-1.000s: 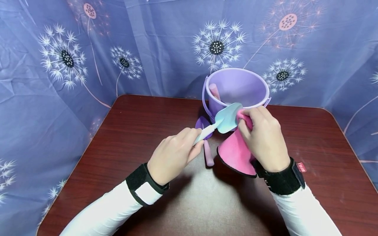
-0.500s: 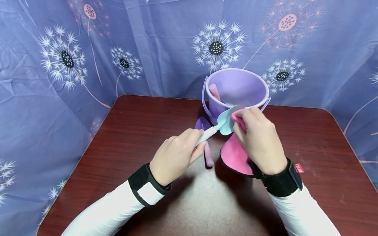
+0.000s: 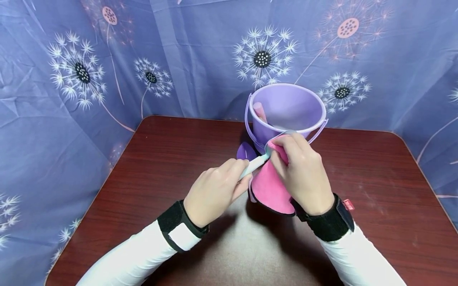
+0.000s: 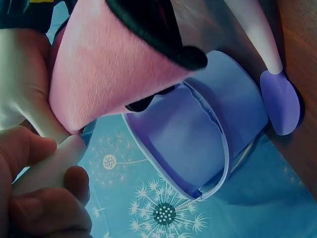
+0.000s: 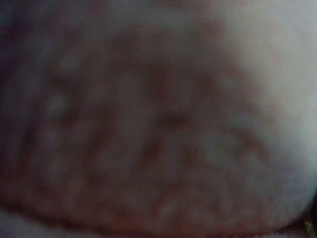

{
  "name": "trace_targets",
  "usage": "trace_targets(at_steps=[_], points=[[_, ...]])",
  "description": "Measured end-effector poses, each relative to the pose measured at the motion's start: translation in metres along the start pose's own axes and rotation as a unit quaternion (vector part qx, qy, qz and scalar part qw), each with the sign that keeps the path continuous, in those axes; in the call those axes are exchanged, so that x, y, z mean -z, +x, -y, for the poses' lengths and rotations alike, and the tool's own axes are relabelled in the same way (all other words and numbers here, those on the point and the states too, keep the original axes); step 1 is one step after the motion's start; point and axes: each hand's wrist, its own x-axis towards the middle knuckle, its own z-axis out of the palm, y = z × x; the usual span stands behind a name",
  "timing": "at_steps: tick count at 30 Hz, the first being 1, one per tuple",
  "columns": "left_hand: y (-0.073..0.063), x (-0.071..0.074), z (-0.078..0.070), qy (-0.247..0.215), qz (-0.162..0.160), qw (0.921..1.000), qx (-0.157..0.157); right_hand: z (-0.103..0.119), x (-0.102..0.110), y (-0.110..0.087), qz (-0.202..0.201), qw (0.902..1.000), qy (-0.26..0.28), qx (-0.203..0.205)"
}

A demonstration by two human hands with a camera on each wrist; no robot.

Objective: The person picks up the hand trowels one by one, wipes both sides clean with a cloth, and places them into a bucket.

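Observation:
My left hand point(image 3: 216, 190) grips the white handle of a small hand shovel point(image 3: 255, 164), its light blue blade pointing up and to the right. Pinched in my right hand point(image 3: 305, 174) is a pink cloth point(image 3: 273, 190) with black edging, folded over the blade and covering most of it. The loose part of the cloth hangs in a cone below my fingers. In the left wrist view the cloth point(image 4: 109, 69) hides part of the right hand, and the left fingers point(image 4: 47, 210) wrap the handle. The right wrist view is a dark blur.
A purple bucket point(image 3: 265, 133) stands behind the hands, a pink handle point(image 3: 259, 112) sticking up inside it. A purple shovel point(image 3: 245, 151) lies on the brown table point(image 3: 179, 159) before the bucket, partly behind the cloth. A blue dandelion-print curtain point(image 3: 204, 59) surrounds the table.
My right hand has moved left and slightly down with the cloth, sliding along the blade toward the handle. The blade, visible before, is now mostly covered. My left hand has barely shifted.

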Motion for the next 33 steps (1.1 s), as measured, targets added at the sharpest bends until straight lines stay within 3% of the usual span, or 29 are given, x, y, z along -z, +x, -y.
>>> trace_targets(at_steps=[7,20,30,33], points=[[-0.001,0.000,-0.001,-0.007,0.006,1.0000,-0.003,-0.013,0.005,0.001,-0.034,0.9976,-0.026,-0.054],[-0.004,0.002,0.004,-0.033,-0.012,0.9994,0.004,-0.039,0.022,0.001,-0.058,0.9924,-0.044,-0.099],[-0.004,0.001,0.006,-0.043,-0.019,0.9989,0.006,-0.034,0.016,-0.004,-0.047,0.9964,-0.040,-0.058],[-0.003,0.001,0.006,-0.039,-0.020,0.9990,0.006,-0.029,0.012,-0.007,-0.021,0.9982,-0.039,-0.039]])
